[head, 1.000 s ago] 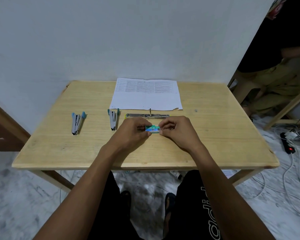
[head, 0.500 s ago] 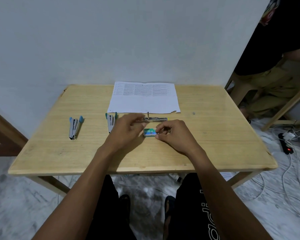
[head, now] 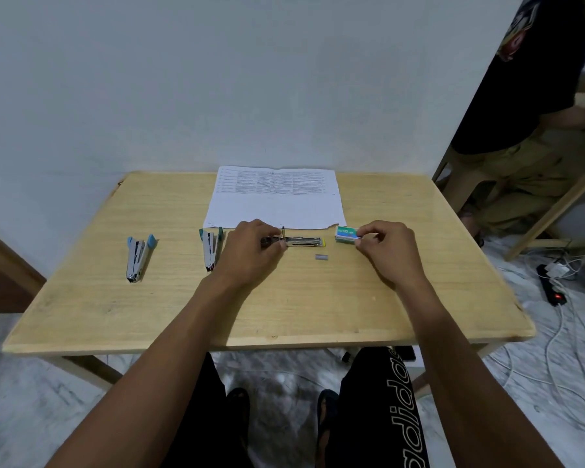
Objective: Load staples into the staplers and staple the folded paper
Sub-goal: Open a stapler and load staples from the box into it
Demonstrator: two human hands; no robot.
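Note:
A metal stapler [head: 303,241] with a yellow end lies opened flat at the table's middle, and my left hand [head: 250,253] grips its left end. My right hand [head: 387,246] pinches a small green staple box [head: 346,233] resting on the table to the right. A short grey strip of staples [head: 321,257] lies loose between the two hands. The printed paper [head: 276,204] lies flat behind them near the wall. A green-tipped stapler [head: 210,246] lies just left of my left hand, and a blue-tipped stapler [head: 138,256] lies further left.
The wooden table [head: 284,312] stands against a white wall. Another person sits on a wooden seat at the right [head: 527,136]. A power strip [head: 551,288] and cables lie on the marble floor to the right.
My right hand carried the staple box from the table's middle to the right. A strip of staples now lies on the table. My left hand moved onto the opened stapler.

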